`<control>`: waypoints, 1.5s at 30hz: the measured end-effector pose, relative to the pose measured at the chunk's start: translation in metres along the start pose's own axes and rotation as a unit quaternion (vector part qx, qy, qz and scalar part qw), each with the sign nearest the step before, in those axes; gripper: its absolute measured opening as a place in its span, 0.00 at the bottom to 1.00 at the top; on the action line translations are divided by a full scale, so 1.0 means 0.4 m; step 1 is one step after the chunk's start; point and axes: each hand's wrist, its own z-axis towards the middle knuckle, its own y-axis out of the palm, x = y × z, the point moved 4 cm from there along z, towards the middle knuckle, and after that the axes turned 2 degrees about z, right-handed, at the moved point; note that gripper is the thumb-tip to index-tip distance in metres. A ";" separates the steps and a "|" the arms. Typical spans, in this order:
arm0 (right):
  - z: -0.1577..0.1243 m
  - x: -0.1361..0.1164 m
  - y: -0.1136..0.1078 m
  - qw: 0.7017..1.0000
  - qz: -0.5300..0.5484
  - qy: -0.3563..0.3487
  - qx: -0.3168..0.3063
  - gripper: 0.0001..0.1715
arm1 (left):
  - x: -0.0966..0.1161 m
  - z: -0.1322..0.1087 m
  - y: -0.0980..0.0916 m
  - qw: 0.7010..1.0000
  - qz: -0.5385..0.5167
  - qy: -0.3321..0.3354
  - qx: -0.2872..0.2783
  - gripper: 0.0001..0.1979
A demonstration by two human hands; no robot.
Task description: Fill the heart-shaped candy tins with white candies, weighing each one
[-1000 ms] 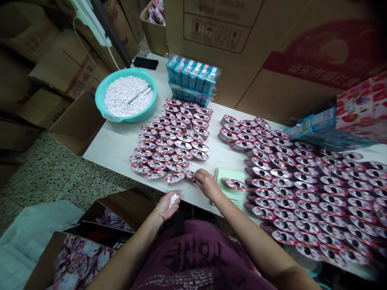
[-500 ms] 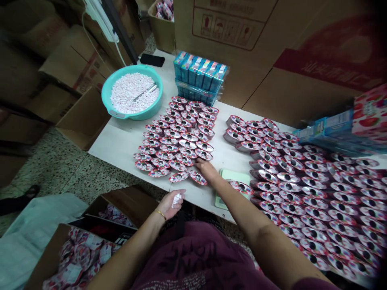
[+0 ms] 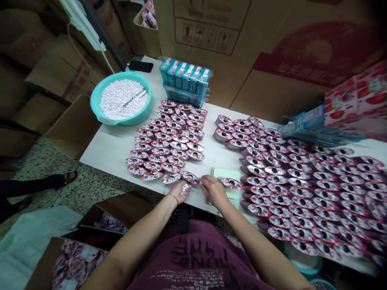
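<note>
My left hand point(image 3: 180, 191), palm up and half curled at the table's front edge, cradles a small heap of white tablets point(image 3: 185, 187). The fingers of my right hand point(image 3: 214, 190) are drawn together at the right end of a printed pouch point(image 3: 190, 177) with an oval opening, and seem to pinch it. Close to its left stands a similar pouch point(image 3: 171, 178). Behind them several open-topped pouches point(image 3: 161, 151) stand upright in packed rows. Right of my right hand, one pouch point(image 3: 231, 183) rests on a pale green scale point(image 3: 219, 173).
A turquoise basin point(image 3: 96, 100) of white tablets, with a metal scoop point(image 3: 134, 98), stands at the back left. Behind the rows are blue boxes point(image 3: 184, 80) in clear wrap. More pouches point(image 3: 290, 189) crowd the right side. Opened cartons point(image 3: 116, 201) lie below the table's left edge.
My right hand has drawn back from among the pouch rows to the right end of the front pouch. My left hand has moved right, beneath that pouch, still holding tablets. The view has shifted slightly.
</note>
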 end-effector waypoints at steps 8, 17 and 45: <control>-0.217 0.057 -0.092 0.993 0.068 0.023 0.089 0.14 | 0.059 0.062 0.104 0.999 -0.026 0.036 0.018 0.16; -0.379 0.182 -0.122 0.980 0.106 0.138 0.102 0.12 | 0.031 0.066 0.104 0.997 -0.045 0.049 -0.037 0.03; 0.010 -0.058 0.071 0.986 -0.137 -0.006 -0.096 0.09 | -0.059 -0.126 -0.040 0.994 -0.031 0.004 -0.101 0.08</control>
